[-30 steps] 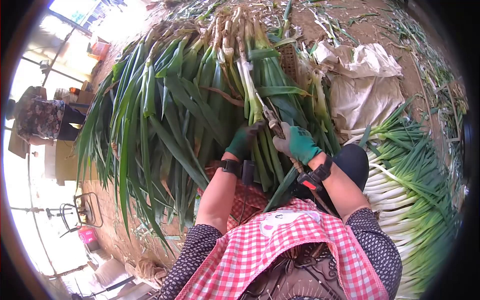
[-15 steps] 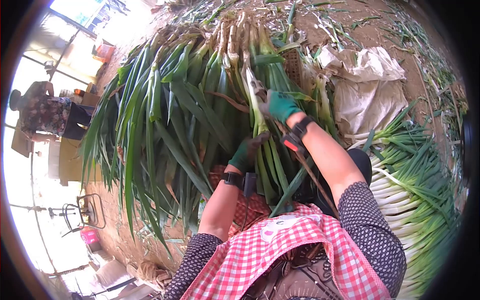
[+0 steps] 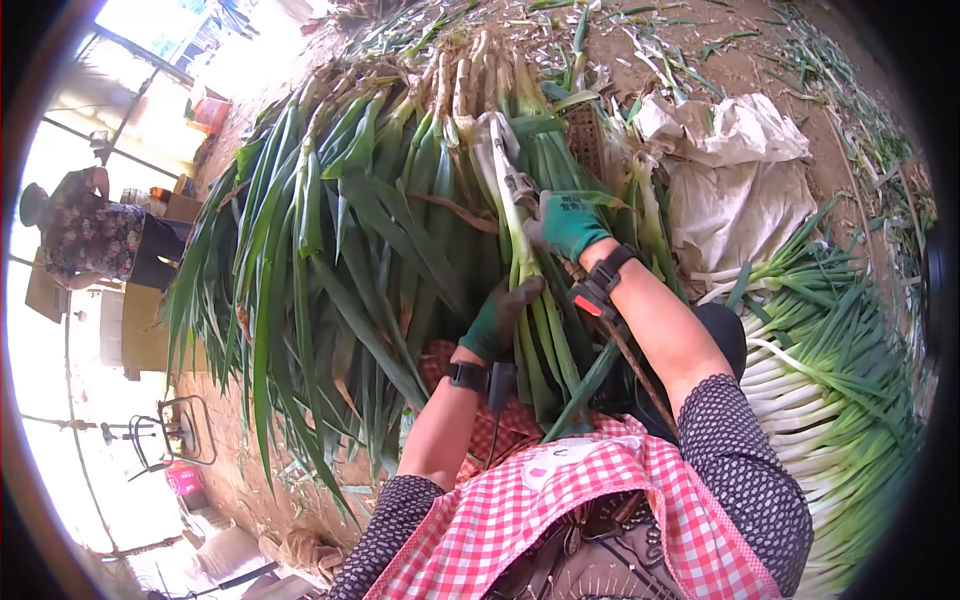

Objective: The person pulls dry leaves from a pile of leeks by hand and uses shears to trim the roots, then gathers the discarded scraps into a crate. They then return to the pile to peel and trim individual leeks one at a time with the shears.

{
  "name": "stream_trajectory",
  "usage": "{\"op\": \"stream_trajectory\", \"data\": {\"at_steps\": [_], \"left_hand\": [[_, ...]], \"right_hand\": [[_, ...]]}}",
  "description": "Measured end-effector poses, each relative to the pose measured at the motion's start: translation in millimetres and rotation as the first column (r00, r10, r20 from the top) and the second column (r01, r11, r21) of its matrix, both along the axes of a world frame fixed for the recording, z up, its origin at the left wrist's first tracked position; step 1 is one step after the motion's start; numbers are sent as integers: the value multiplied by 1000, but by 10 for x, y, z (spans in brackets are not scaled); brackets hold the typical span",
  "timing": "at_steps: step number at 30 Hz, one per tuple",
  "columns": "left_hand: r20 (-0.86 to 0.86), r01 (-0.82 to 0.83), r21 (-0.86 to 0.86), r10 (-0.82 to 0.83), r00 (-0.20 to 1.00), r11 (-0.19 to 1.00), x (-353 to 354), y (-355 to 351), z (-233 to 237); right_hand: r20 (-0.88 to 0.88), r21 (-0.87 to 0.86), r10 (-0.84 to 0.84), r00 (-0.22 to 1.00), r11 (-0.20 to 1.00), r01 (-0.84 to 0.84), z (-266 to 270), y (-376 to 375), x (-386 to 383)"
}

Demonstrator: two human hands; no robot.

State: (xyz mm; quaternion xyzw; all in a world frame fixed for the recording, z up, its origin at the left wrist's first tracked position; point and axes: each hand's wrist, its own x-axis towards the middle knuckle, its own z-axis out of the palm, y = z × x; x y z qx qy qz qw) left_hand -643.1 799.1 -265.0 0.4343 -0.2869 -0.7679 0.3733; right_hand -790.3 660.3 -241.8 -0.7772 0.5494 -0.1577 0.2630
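My left hand (image 3: 505,315), in a green glove with dark fingers, is closed round the leafy part of a large green onion (image 3: 515,235). Its white root end points away from me, and its green leaves hang toward my lap. In my right hand (image 3: 565,225), also gloved, is a metal air gun (image 3: 520,188), its tip close against the white stalk. A thin brown hose (image 3: 640,370) runs back from that hand past my right forearm. Under and beside both hands lies a big heap of untrimmed green onions (image 3: 380,220), roots at the far side.
Cleaned green onions (image 3: 800,400) lie in a row at my right. A whitish sack (image 3: 740,180) is beyond them, and leaf scraps (image 3: 670,50) litter the dirt floor. Another person (image 3: 95,225) stands at far left, near a metal-framed chair (image 3: 180,430).
Both hands have shifted slightly toward me along with the onion, whose white end now shows barer. The air gun's metal body shows more clearly. My view has moved slightly.
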Motion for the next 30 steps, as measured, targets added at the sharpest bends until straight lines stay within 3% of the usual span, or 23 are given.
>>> {"op": "stream_trajectory", "data": {"at_steps": [3,4,7,8,10,11,13,14,15,17,20,23,26,28,29,30], "left_hand": [[-2,-64,-125,64,998,990,-188,129,218],[118,-30,-100,42,992,994,-237,106,173],[188,41,-232,3,982,972,-496,37,204],[364,107,-281,3,931,954,-545,-78,52],[742,375,-521,189,643,767,-497,-435,83],[824,532,-557,342,453,637,-465,-686,128],[604,506,-751,753,263,425,-174,-1280,268],[711,554,-578,703,-19,600,10,-1517,464],[654,490,-538,706,-270,686,148,-1593,691],[710,256,-599,651,-267,758,892,-2097,141],[849,157,-302,340,-405,940,939,-1962,375],[937,232,-91,162,-309,969,731,-1718,781],[951,296,-114,190,-242,948,600,-1223,767],[861,384,-265,397,-319,884,528,-797,527],[910,464,-138,297,-288,875,595,-654,449],[946,397,-116,223,-235,910,481,-567,614]], "right_hand": [[-10,-82,-23,1000,996,22,2,236,-193],[-7,-46,-77,997,996,76,115,341,-312],[0,13,-182,983,983,182,164,445,-675],[5,24,-210,978,977,210,136,445,-781],[-100,90,-198,975,974,207,-42,409,-916],[-153,117,-190,970,971,208,-152,368,-977],[-154,220,-222,963,942,252,-357,395,-1057],[-167,246,-227,959,933,263,-406,425,-1085],[-180,272,-232,956,922,275,-430,447,-1111],[-175,285,-250,952,913,293,-288,464,-1058],[-160,256,-256,953,922,290,-269,497,-996],[-83,342,-176,981,920,194,-242,593,-910],[-68,308,-201,977,928,212,-319,567,-868],[-34,323,-179,983,929,181,-262,594,-819],[-16,337,-150,989,930,146,-213,605,-770],[3,347,-120,993,931,112,-182,601,-731]]}}
